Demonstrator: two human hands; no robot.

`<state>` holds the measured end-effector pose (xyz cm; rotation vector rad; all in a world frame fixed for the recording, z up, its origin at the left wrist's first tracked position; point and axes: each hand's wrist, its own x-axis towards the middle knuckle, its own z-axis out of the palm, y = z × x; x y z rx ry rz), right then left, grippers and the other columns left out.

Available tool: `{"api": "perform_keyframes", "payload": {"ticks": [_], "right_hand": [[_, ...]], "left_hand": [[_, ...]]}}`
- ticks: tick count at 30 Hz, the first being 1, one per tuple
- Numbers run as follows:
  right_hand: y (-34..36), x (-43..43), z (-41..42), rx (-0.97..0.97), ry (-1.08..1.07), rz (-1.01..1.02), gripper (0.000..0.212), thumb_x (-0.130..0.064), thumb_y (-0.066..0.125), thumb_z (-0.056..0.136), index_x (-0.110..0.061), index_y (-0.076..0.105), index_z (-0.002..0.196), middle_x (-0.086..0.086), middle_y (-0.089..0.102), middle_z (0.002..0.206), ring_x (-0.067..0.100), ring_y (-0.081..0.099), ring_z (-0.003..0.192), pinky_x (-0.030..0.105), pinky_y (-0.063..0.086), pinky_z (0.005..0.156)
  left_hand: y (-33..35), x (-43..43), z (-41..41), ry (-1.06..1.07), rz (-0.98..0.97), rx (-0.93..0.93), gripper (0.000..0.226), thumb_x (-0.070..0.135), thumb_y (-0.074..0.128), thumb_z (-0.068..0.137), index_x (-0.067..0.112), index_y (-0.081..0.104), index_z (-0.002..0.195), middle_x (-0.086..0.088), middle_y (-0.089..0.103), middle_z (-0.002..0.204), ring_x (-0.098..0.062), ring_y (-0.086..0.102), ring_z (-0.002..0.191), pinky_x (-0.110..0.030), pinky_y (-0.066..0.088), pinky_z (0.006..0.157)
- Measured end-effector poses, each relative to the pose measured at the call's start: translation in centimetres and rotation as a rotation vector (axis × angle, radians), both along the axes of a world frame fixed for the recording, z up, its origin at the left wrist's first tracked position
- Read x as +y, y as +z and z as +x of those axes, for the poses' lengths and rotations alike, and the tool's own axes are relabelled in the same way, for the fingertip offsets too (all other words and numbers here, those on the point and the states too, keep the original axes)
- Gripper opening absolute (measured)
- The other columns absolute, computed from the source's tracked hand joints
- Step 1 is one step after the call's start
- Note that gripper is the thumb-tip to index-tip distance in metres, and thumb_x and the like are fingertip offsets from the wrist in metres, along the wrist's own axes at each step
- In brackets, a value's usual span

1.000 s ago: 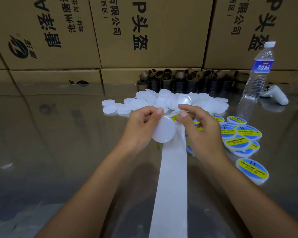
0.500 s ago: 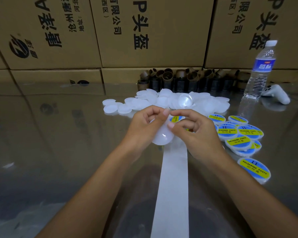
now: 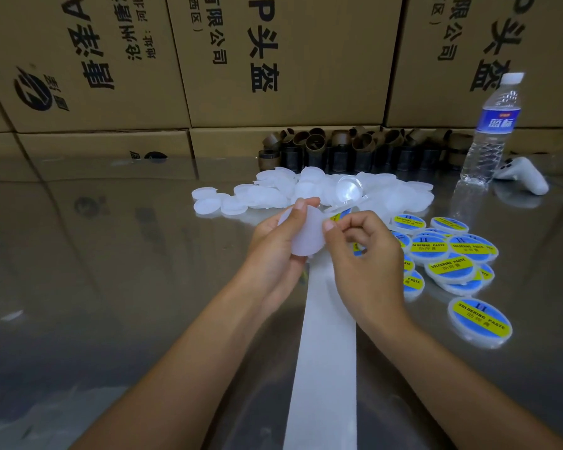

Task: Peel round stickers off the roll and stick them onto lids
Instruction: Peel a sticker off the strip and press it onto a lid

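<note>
My left hand gripped a blank white lid above the desk. My right hand pinched a blue-and-yellow sticker at its edge. The white backing strip ran beneath both, and labelled lids lay to the right.

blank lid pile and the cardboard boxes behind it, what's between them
In the head view, a cluster of brown tubes sits between the blank lid pile and the cardboard boxes.

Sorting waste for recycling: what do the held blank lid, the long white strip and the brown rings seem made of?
Lid: probably plastic, frosted, milky and translucent. Strip: likely coated release paper, smooth, faintly sheeny, lying flat. Rings: apparently cardboard, matte brown, thin-walled tubes.
</note>
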<state>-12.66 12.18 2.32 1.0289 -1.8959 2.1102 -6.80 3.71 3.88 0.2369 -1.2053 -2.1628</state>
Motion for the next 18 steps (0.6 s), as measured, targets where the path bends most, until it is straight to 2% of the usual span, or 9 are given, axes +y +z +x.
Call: {"api": "perform_keyframes", "payload": {"ticks": [2, 5, 7, 10, 14, 18], "right_hand": [[0.3, 0.2, -0.8, 0.028, -0.088, -0.005, 0.020, -0.022, 0.064, 0.087, -0.028, 0.050, 0.074, -0.006, 0.062, 0.074, 0.018, 0.059, 0.084, 0.030, 0.043, 0.074], [0.6, 0.9, -2.5, -0.023, -0.180, 0.005, 0.017, -0.027, 0.066, 0.086, -0.023, 0.050, 0.081, -0.012, 0.054, 0.069, 0.000, 0.049, 0.065, 0.024, 0.040, 0.067], [0.7, 1.2, -3.4, -0.127, -0.140, 0.062, 0.020, -0.033, 0.067, 0.084, -0.023, 0.050, 0.085, -0.009, 0.058, 0.068, -0.001, 0.050, 0.059, 0.023, 0.039, 0.062], [0.7, 1.2, -3.8, -0.259, -0.028, 0.107, 0.023, -0.035, 0.069, 0.083, -0.023, 0.050, 0.088, -0.002, 0.069, 0.073, 0.005, 0.058, 0.062, 0.020, 0.043, 0.060], [0.7, 1.2, -3.6, -0.300, 0.056, 0.135, 0.027, -0.016, 0.074, 0.079, -0.021, 0.053, 0.097, -0.007, 0.071, 0.074, 0.002, 0.060, 0.063, 0.015, 0.046, 0.061], [0.6, 1.1, -3.6, -0.346, 0.098, 0.163, 0.035, -0.002, 0.068, 0.080, -0.021, 0.053, 0.105, -0.012, 0.069, 0.076, -0.001, 0.060, 0.056, 0.013, 0.047, 0.054]], "left_hand": [[0.1, -0.5, 0.1, 0.068, -0.007, 0.000, 0.020, 0.020, 0.049, 0.096, 0.011, 0.067, 0.091, 0.001, 0.069, 0.083, -0.007, 0.068, 0.074, -0.018, 0.054, 0.062], [0.0, -1.3, 0.2, 0.108, -0.015, -0.013, 0.020, 0.016, 0.046, 0.098, 0.009, 0.064, 0.092, -0.002, 0.071, 0.090, -0.013, 0.068, 0.086, -0.021, 0.057, 0.072], [-0.2, -1.5, 0.3, 0.087, -0.023, -0.035, 0.020, 0.014, 0.044, 0.100, 0.007, 0.061, 0.096, -0.003, 0.073, 0.091, -0.016, 0.071, 0.086, -0.025, 0.056, 0.079], [-0.5, -1.6, 0.5, 0.062, -0.020, -0.089, 0.019, 0.012, 0.042, 0.101, 0.006, 0.060, 0.099, -0.002, 0.075, 0.088, -0.018, 0.072, 0.081, -0.029, 0.056, 0.081], [-0.8, -1.8, 0.5, 0.109, -0.021, -0.179, 0.017, 0.007, 0.043, 0.100, 0.008, 0.060, 0.096, -0.007, 0.069, 0.092, -0.018, 0.071, 0.070, -0.029, 0.057, 0.071], [-0.8, -1.7, 0.4, 0.162, -0.059, -0.296, 0.016, 0.003, 0.045, 0.098, 0.009, 0.060, 0.094, -0.010, 0.066, 0.089, -0.020, 0.066, 0.072, -0.028, 0.056, 0.064]]}}
